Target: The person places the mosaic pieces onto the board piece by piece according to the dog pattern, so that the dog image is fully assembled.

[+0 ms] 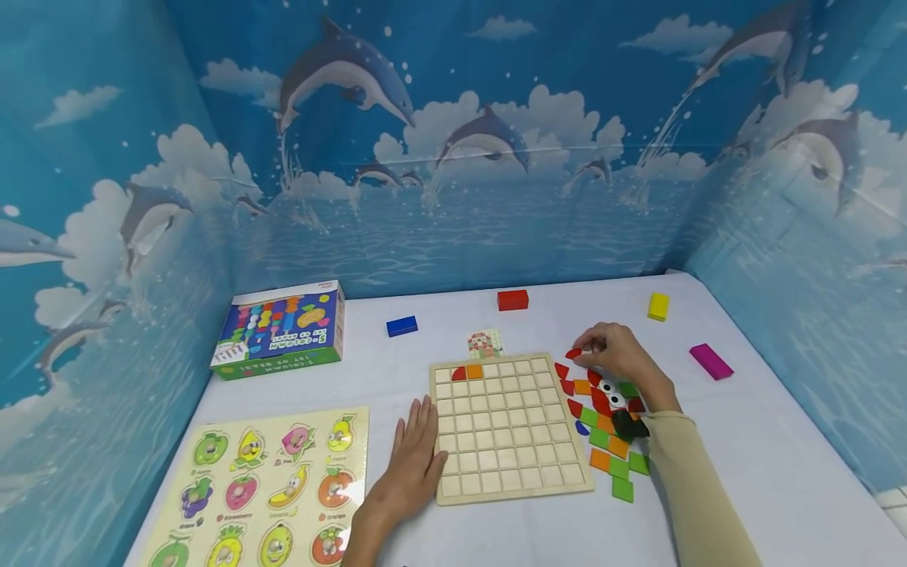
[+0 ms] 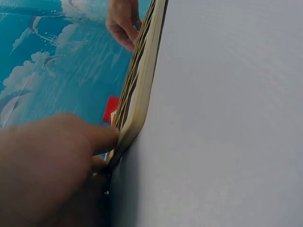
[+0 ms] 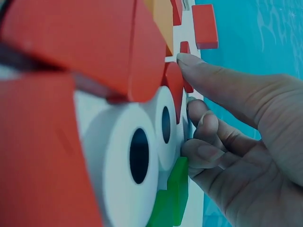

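Observation:
A wooden grid board (image 1: 517,496) lies on the table with a red quarter-round piece (image 1: 459,373) and an orange square (image 1: 475,372) in its top row. My left hand (image 1: 407,461) rests at the board's left side, fingers straight; in the left wrist view its thumb (image 2: 102,138) touches the board's edge. Past the board's upper right corner, my right hand (image 1: 620,354) pinches a red curved piece (image 1: 574,353) between thumb and fingertips. Below that hand, red, orange and green pieces (image 1: 599,438) lie in a loose pile, with two white eye discs (image 3: 135,163) among them.
A small pattern card (image 1: 485,343) lies behind the board. Farther out are blue (image 1: 401,326), red (image 1: 512,300), yellow (image 1: 658,306) and magenta (image 1: 712,361) blocks. A toy box (image 1: 279,331) stands back left, and a fruit puzzle board (image 1: 262,504) lies front left.

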A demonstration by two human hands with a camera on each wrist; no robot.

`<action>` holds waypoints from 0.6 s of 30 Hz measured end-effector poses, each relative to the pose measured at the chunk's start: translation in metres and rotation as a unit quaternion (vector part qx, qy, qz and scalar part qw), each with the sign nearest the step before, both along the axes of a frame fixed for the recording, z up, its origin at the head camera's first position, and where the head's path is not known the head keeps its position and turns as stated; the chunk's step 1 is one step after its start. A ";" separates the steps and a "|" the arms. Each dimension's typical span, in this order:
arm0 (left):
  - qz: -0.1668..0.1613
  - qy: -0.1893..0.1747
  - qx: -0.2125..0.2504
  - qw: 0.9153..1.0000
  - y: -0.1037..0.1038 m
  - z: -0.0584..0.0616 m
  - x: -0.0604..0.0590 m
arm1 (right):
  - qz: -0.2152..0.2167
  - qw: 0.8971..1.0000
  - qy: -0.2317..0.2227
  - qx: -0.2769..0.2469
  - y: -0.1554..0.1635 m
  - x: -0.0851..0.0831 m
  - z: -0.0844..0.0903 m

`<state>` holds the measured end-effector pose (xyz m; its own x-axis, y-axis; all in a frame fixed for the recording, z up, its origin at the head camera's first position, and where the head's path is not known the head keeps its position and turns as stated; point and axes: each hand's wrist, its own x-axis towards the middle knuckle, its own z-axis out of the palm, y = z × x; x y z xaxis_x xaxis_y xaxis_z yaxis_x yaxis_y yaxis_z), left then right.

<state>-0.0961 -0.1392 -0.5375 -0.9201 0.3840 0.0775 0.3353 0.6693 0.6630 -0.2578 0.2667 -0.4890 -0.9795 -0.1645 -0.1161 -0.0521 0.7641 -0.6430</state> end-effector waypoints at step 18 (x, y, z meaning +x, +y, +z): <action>0.005 -0.014 -0.009 1.000 0.002 0.005 0.002 | 0.001 0.996 0.090 -0.030 -0.022 0.012 0.008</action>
